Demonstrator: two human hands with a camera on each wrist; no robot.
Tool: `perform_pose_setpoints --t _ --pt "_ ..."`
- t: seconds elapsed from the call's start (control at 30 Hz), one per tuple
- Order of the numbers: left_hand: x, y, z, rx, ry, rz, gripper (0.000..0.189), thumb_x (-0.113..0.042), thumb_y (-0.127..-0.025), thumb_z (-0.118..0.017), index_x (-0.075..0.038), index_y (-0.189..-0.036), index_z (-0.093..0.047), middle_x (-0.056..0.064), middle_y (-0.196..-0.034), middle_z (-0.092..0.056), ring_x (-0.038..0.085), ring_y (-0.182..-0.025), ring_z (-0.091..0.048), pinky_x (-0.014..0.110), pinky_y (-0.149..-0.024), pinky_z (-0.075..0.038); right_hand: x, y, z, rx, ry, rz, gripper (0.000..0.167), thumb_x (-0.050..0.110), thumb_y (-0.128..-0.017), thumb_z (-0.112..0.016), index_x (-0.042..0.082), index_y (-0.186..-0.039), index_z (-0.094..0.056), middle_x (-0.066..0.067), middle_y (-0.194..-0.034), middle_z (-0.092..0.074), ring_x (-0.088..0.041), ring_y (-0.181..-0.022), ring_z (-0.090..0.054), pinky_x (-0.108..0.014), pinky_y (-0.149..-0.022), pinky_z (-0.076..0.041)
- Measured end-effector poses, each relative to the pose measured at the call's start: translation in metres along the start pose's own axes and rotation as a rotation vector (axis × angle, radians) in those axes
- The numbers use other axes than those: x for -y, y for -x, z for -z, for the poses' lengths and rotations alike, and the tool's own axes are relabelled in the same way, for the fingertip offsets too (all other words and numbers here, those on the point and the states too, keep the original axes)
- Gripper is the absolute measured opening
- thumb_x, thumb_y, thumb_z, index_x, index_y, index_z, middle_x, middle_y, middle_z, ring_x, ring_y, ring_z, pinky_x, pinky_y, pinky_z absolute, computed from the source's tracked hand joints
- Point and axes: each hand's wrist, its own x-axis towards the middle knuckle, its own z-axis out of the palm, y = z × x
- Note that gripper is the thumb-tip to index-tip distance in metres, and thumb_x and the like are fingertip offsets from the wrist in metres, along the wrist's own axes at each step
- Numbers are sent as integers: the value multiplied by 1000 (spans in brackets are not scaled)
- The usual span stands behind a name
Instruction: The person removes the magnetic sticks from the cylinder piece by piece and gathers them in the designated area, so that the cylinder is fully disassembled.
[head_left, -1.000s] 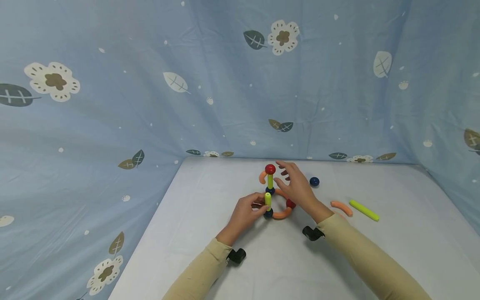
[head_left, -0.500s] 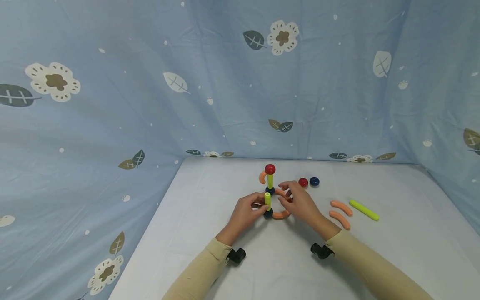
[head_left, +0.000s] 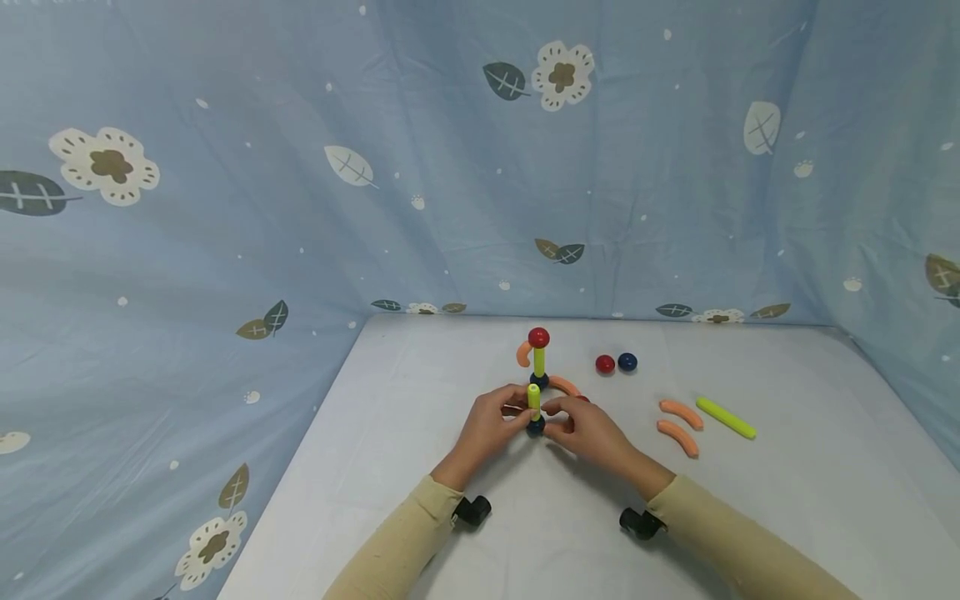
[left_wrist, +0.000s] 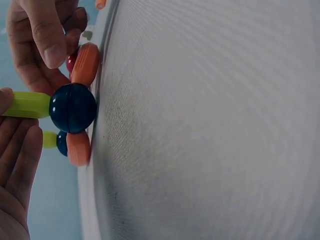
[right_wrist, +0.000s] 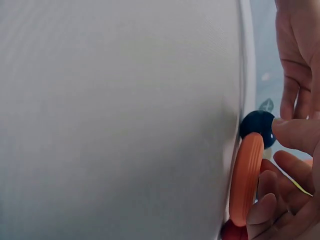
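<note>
My left hand (head_left: 491, 425) pinches an upright yellow-green rod (head_left: 534, 400) that stands on a dark blue ball (left_wrist: 73, 108). On the other side, my right hand (head_left: 588, 429) has its thumb and loosely bent fingers close about that ball and the rod's foot. An orange curved piece (right_wrist: 246, 180) runs from the blue ball to a red ball (right_wrist: 234, 231), and another orange arc (head_left: 564, 386) leads to the back blue ball (head_left: 539, 381). Upon this back ball rises a second yellow-green rod (head_left: 539, 362), topped by a red ball (head_left: 538, 337).
Behind the assembly lies a loose orange curved piece (head_left: 523, 354). A red ball (head_left: 605, 364) and a blue ball (head_left: 627, 362) sit at the back right. Two orange curved pieces (head_left: 681, 414) and a yellow-green rod (head_left: 726, 417) lie farther right.
My right hand has come down from beside the tall rod, toward me and left, to the front blue ball. The left hand has kept its place on the front rod.
</note>
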Motion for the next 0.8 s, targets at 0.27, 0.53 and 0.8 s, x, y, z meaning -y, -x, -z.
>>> perform_pose_setpoints --t 0.27,0.53,0.8 --pt "1 0 0 -6 -16 -13 21 -11 -93 -76 -12 -114 -71 -1 -105 -73 9 -98 -70 23 -83 -57 6 -3 -9 -29 27 -9 29 18 -88 -82 12 -115 -74 2 -108 -74 -6 -83 -66 -31 -74 -58" --pt "3 -1 0 -7 2 -30 22 -10 -93 -76 -11 -114 -71 0 -105 -74 11 -98 -71 24 -83 -58 7 -8 -14 -56 77 -22 28 18 -85 -83 13 -111 -75 5 -102 -74 -10 -84 -67 -35 -74 -58" --pt "4 0 0 -4 10 -21 24 -10 -93 -75 -12 -117 -71 0 -106 -74 11 -98 -70 29 -84 -59 7 -10 -15 -74 103 -5 26 18 -84 -85 14 -108 -75 5 -101 -74 -11 -85 -67 -36 -74 -56"
